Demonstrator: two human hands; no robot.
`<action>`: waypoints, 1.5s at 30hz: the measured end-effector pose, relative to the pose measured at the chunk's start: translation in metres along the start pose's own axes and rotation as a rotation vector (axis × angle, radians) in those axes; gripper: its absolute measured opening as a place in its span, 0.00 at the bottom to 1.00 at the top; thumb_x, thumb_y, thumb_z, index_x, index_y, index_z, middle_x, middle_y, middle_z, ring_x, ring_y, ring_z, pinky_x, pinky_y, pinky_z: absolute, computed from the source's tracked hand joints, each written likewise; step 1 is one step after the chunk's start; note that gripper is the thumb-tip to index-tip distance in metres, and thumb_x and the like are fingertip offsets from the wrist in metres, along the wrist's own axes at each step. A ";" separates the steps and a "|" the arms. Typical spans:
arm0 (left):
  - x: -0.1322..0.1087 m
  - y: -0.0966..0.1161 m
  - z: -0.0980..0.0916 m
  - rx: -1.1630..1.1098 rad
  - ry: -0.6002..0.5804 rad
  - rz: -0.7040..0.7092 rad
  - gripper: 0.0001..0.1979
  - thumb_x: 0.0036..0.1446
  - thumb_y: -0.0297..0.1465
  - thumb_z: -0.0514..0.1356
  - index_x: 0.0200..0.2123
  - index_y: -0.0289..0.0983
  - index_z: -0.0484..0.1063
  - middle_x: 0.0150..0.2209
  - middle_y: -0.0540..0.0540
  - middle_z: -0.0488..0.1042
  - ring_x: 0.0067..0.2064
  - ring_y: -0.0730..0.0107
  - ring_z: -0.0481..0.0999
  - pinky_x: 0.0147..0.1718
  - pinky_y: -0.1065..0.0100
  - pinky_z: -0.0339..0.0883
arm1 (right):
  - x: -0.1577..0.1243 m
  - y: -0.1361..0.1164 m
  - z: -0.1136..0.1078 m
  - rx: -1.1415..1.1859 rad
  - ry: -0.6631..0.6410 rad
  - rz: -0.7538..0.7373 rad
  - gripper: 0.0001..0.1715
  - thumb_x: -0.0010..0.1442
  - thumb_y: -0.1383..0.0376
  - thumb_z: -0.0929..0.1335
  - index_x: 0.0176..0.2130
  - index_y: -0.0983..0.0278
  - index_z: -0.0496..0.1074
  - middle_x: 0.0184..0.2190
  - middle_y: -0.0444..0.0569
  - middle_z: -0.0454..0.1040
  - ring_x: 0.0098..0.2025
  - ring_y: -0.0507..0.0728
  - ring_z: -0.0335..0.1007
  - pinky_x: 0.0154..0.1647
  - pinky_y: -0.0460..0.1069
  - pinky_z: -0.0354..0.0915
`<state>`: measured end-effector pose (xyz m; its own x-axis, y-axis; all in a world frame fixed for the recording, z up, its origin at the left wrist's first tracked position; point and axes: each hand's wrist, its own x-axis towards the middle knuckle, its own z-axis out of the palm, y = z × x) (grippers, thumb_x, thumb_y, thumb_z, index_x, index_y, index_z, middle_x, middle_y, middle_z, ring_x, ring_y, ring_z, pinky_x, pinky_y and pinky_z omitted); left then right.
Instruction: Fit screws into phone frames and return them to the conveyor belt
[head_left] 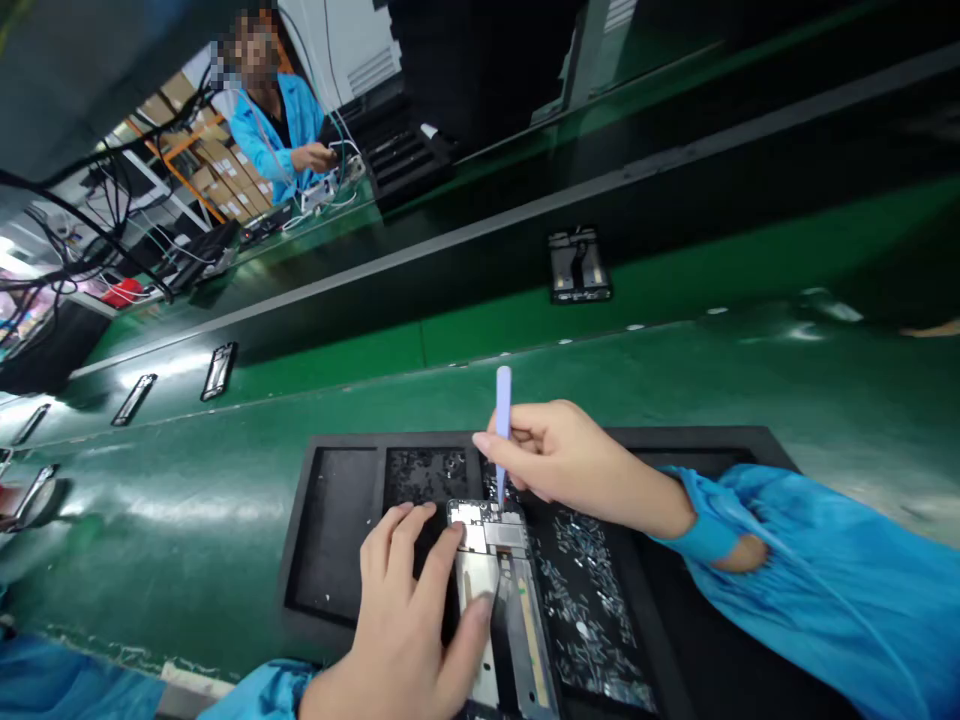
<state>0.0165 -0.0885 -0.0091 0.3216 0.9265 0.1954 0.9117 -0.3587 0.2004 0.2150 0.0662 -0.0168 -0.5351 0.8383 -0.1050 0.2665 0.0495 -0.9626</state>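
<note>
An opened phone chassis (506,610) with silver shields and a dark strip down its middle lies on a black compartment tray (300,560). My left hand (409,610) rests on it with fingers spread, its thumb and forefinger touching the left side of the chassis. In my right hand (551,450) a pair of lavender tweezers (503,410) is pinched nearly upright. The tips reach the top end of the chassis, close to the shields; whether they grip a part is too small to tell.
Tray compartments hold many small dark pieces (427,473) and small shiny parts (589,590). Across the green bench (187,500), another phone chassis (579,265) lies beyond the tray, and several more (219,371) lie left. A co-worker in blue (277,135) sits across, near cables (82,240).
</note>
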 end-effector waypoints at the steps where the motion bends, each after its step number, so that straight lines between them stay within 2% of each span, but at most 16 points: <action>1: 0.004 -0.002 -0.002 -0.038 -0.010 -0.004 0.17 0.67 0.30 0.55 0.58 0.34 0.68 0.58 0.35 0.68 0.61 0.50 0.64 0.57 0.49 0.64 | -0.001 -0.001 0.001 -0.036 -0.003 -0.007 0.13 0.63 0.56 0.66 0.31 0.61 0.66 0.17 0.38 0.65 0.19 0.50 0.60 0.21 0.47 0.56; 3: 0.018 -0.009 -0.006 -0.115 -0.061 0.012 0.13 0.68 0.29 0.57 0.54 0.36 0.70 0.52 0.39 0.73 0.57 0.56 0.68 0.56 0.52 0.64 | -0.003 -0.003 0.004 -0.092 0.008 -0.020 0.06 0.60 0.61 0.67 0.35 0.60 0.65 0.15 0.34 0.62 0.19 0.50 0.57 0.22 0.47 0.54; 6: 0.049 -0.017 -0.012 -0.166 -0.206 0.044 0.14 0.66 0.35 0.64 0.52 0.37 0.72 0.49 0.43 0.75 0.54 0.56 0.70 0.54 0.52 0.63 | -0.003 -0.004 0.008 -0.128 0.042 -0.020 0.09 0.59 0.64 0.67 0.40 0.58 0.62 0.13 0.30 0.59 0.18 0.51 0.56 0.23 0.47 0.52; 9: 0.077 -0.020 -0.013 -0.195 -0.339 0.020 0.18 0.59 0.40 0.70 0.48 0.39 0.75 0.46 0.45 0.75 0.52 0.57 0.70 0.54 0.54 0.61 | -0.003 -0.002 0.010 -0.147 0.039 -0.048 0.10 0.59 0.65 0.66 0.40 0.57 0.59 0.15 0.31 0.62 0.19 0.51 0.60 0.23 0.47 0.54; 12: 0.091 -0.019 -0.008 -0.286 -0.407 -0.013 0.17 0.54 0.40 0.74 0.42 0.39 0.76 0.43 0.47 0.75 0.50 0.59 0.70 0.53 0.58 0.61 | -0.001 -0.001 0.011 -0.154 0.057 -0.090 0.09 0.58 0.67 0.65 0.38 0.57 0.58 0.18 0.34 0.66 0.21 0.52 0.63 0.25 0.47 0.56; 20: 0.092 -0.022 0.006 -0.392 -0.384 -0.031 0.16 0.54 0.37 0.74 0.39 0.38 0.73 0.42 0.50 0.76 0.47 0.63 0.72 0.51 0.62 0.62 | -0.003 0.001 0.010 -0.195 0.153 -0.126 0.10 0.56 0.69 0.64 0.36 0.57 0.57 0.19 0.34 0.63 0.22 0.52 0.59 0.26 0.48 0.53; 27: 0.091 -0.023 0.005 -0.412 -0.381 -0.020 0.15 0.55 0.38 0.73 0.39 0.39 0.74 0.41 0.50 0.75 0.47 0.63 0.72 0.53 0.62 0.61 | -0.003 0.002 0.009 -0.218 0.115 -0.140 0.09 0.54 0.70 0.64 0.35 0.58 0.58 0.19 0.36 0.64 0.21 0.52 0.57 0.26 0.48 0.53; 37: 0.092 -0.018 0.005 -0.385 -0.360 -0.022 0.15 0.56 0.38 0.73 0.36 0.38 0.72 0.40 0.50 0.76 0.46 0.64 0.72 0.52 0.62 0.61 | -0.001 0.004 0.010 -0.185 0.182 -0.118 0.09 0.55 0.69 0.64 0.35 0.57 0.58 0.20 0.36 0.64 0.22 0.53 0.59 0.26 0.49 0.54; 42: 0.092 -0.015 0.007 -0.367 -0.341 -0.007 0.09 0.67 0.36 0.63 0.34 0.39 0.73 0.38 0.50 0.76 0.44 0.65 0.71 0.51 0.62 0.61 | 0.002 -0.001 0.001 -0.148 0.273 -0.107 0.06 0.58 0.65 0.64 0.37 0.58 0.59 0.19 0.36 0.63 0.22 0.53 0.60 0.27 0.50 0.55; 45: 0.095 -0.016 0.012 -0.366 -0.327 -0.005 0.10 0.69 0.35 0.60 0.34 0.39 0.74 0.37 0.49 0.76 0.44 0.65 0.71 0.49 0.62 0.62 | -0.003 -0.004 -0.017 -0.143 0.235 -0.123 0.06 0.61 0.60 0.65 0.38 0.59 0.64 0.20 0.37 0.66 0.22 0.54 0.63 0.28 0.50 0.58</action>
<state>0.0356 0.0070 -0.0049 0.4348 0.8942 -0.1065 0.7822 -0.3164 0.5367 0.2291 0.0723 -0.0083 -0.3746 0.9231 0.0870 0.3304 0.2206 -0.9177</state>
